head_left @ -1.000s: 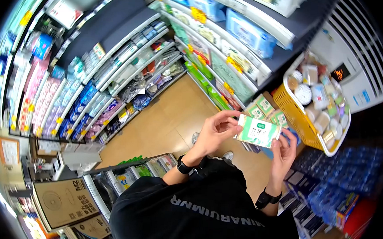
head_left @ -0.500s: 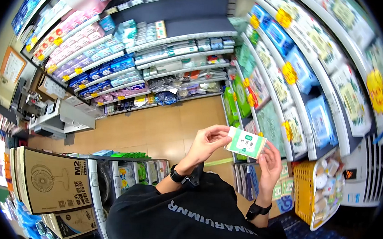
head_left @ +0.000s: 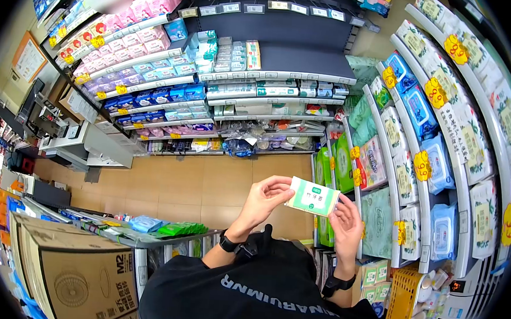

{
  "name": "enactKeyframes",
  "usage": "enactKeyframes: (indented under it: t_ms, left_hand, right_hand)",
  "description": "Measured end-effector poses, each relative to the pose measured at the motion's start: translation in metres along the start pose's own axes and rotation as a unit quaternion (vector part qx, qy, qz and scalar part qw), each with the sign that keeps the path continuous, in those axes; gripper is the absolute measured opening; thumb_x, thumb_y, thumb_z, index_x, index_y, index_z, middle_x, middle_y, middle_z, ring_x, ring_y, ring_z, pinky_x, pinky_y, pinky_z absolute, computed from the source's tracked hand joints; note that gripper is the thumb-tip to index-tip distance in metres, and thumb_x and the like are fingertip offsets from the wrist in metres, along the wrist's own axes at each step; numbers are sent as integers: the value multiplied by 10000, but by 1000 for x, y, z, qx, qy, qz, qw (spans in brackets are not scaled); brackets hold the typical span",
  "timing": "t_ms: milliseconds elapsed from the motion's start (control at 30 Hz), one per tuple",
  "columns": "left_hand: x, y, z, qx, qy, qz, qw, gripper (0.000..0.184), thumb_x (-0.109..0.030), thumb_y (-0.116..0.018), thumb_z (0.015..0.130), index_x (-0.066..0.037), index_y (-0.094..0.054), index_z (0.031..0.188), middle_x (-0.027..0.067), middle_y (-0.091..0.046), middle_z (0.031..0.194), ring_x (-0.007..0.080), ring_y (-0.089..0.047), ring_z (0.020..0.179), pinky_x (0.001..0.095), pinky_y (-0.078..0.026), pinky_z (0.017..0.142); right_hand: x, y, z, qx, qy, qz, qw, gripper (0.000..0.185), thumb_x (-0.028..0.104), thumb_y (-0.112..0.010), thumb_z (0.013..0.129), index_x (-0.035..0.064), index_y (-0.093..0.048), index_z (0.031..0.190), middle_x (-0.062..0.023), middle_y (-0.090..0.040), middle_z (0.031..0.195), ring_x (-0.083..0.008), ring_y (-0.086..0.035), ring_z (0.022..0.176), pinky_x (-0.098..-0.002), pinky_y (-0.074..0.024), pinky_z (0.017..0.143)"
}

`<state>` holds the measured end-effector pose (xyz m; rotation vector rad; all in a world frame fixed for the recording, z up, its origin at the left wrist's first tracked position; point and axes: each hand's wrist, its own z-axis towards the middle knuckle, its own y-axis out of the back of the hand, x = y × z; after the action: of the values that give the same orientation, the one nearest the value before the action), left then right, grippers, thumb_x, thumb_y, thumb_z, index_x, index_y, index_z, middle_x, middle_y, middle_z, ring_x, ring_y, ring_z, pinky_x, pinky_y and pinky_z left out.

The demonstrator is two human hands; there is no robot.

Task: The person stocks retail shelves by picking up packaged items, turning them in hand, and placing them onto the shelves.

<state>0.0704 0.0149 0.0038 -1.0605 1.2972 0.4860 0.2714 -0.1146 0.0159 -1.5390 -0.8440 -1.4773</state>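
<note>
Shop shelves [head_left: 308, 60] beyond a flat green-and-white pack [head_left: 313, 197]

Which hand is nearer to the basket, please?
The right hand. It holds the near end of the box, up and to the left of the basket in the picture. The left hand is farther left, at the box's other end.

The left fingers [head_left: 282, 197] pinch one end of a white-and-green box [head_left: 313, 198] and the right fingers [head_left: 349, 208] the other, its printed face in view. Beyond the fingers spreads tiled floor [head_left: 219, 183], then a stocked shelf [head_left: 308, 62]. To the right fingers' right are blue packs [head_left: 419, 113], with a yellow basket [head_left: 401, 300] lower down. Left of the left fingers lie green packs [head_left: 182, 229] and, farther out, a carton [head_left: 88, 260] printed with a fan.
</note>
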Motion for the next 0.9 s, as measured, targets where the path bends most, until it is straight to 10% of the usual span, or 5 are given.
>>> enactKeyframes:
  t_ms: [900]
  left_hand:
    - [-24, 60, 210, -152, -56, 34, 986, 332, -126, -698, 932, 22, -622, 1219, 46, -713, 1010, 64, -644, 857, 212, -502, 679]
  right_hand:
    - [-37, -40, 285, 151, -35, 17, 988, 353, -23, -675, 898, -29, -542, 1225, -91, -662, 1040, -119, -646, 968, -241, -523, 849]
